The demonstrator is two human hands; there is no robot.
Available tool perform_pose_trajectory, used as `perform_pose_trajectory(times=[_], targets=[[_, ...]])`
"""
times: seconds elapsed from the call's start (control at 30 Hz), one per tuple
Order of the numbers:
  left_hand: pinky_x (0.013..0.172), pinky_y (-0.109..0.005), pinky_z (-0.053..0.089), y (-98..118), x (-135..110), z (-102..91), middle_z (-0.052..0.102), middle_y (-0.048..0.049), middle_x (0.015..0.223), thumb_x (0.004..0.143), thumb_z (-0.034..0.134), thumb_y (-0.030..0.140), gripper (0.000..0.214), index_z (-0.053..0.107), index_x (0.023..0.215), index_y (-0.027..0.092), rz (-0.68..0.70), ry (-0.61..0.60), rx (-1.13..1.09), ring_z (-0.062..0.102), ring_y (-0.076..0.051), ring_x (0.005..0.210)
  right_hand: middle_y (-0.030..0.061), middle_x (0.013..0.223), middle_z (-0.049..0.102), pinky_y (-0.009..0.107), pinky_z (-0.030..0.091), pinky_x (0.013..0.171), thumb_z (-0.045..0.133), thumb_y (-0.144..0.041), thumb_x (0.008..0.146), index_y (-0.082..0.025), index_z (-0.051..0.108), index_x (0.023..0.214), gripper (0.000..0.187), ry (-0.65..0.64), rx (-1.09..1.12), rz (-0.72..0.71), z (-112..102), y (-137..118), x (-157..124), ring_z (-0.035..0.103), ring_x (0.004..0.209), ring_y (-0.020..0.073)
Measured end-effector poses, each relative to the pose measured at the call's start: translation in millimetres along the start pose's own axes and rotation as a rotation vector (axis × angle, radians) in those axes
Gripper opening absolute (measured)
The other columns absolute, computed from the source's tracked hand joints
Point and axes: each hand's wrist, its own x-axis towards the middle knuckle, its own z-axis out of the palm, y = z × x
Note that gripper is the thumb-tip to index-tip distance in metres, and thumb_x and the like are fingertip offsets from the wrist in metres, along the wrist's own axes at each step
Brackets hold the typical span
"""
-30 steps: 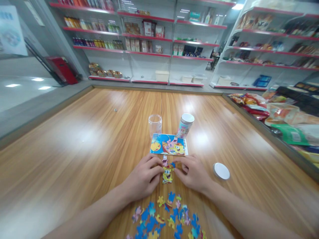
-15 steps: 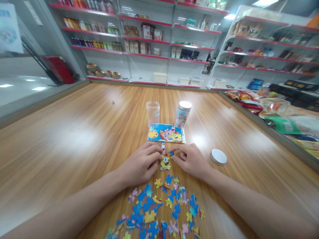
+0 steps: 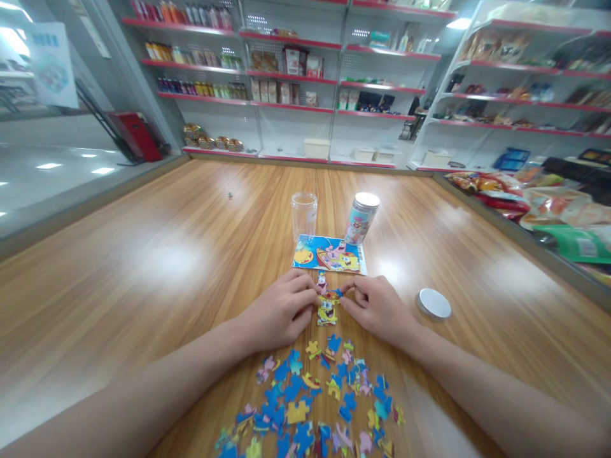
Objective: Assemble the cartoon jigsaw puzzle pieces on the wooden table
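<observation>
A small cluster of joined puzzle pieces (image 3: 327,308) lies on the wooden table (image 3: 167,254) between my hands. My left hand (image 3: 281,312) rests on the table with its fingers curled, fingertips pinching the cluster's left edge. My right hand (image 3: 377,308) is curled too, its fingertips pressing the cluster's upper right side. A heap of several loose blue, yellow and pink puzzle pieces (image 3: 315,401) lies closer to me. The cartoon reference picture (image 3: 330,254) lies flat just beyond my hands.
Behind the picture stand an open clear plastic tube (image 3: 304,216) and a printed tube with a white cap (image 3: 361,218). A round white lid (image 3: 433,303) lies right of my right hand. Snack bags (image 3: 525,203) line the right edge. Store shelves (image 3: 296,76) fill the back.
My hands stay on the joined pieces, with only small finger shifts. The view has tilted down, so more of the loose pile shows.
</observation>
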Motion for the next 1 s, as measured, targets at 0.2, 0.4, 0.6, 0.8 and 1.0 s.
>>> perform_pose_trajectory(times=[0.2,0.4,0.6,0.8,1.0], targets=[[0.099,-0.043,0.051,0.5,0.2,-2.2,0.064,-0.0095,0.109,0.093,0.052,0.010,0.016,0.065,0.098,0.017,-0.005,-0.018,0.007,0.055,-0.024,0.112,-0.0079,0.054,0.047,0.028,0.037,0.065,0.068,-0.025,0.086,-0.020,0.068,0.087,0.005,0.006,0.011,-0.007,0.2,-0.3,1.2,0.045,0.052,0.0115],[0.099,-0.044,0.051,1.5,0.6,-2.9,0.064,-0.0098,0.108,0.094,0.053,0.010,0.015,0.065,0.097,0.017,-0.010,-0.025,0.001,0.055,-0.024,0.112,-0.0082,0.053,0.046,0.027,0.034,0.060,0.069,-0.026,0.086,-0.019,0.067,0.088,0.007,0.003,-0.006,0.005,-0.6,-1.8,0.7,0.042,0.051,0.0108],[0.098,-0.046,0.052,-0.1,-0.3,-1.7,0.064,-0.0098,0.108,0.093,0.054,0.010,0.015,0.065,0.097,0.018,-0.008,-0.015,0.000,0.055,-0.025,0.111,-0.0080,0.051,0.047,0.026,0.036,0.061,0.069,-0.027,0.087,-0.020,0.066,0.086,0.007,0.005,-0.004,0.000,-0.8,-1.5,0.9,0.046,0.051,0.0116],[0.096,-0.045,0.052,0.1,0.5,-1.4,0.064,-0.0093,0.104,0.092,0.054,0.010,0.014,0.065,0.095,0.018,-0.003,-0.002,-0.004,0.056,-0.025,0.109,-0.0065,0.053,0.051,0.026,0.036,0.059,0.068,-0.027,0.087,-0.020,0.066,0.081,0.010,0.005,0.004,0.004,-0.1,-2.2,-0.3,0.045,0.050,0.0108],[0.095,-0.045,0.052,2.5,2.6,-3.0,0.064,-0.0094,0.102,0.092,0.053,0.009,0.015,0.066,0.094,0.017,0.008,-0.004,-0.002,0.057,-0.025,0.107,-0.0059,0.054,0.053,0.026,0.036,0.059,0.067,-0.027,0.089,-0.020,0.059,0.069,0.022,0.012,0.005,-0.018,-0.1,-3.7,-1.2,0.044,0.051,0.0100]])
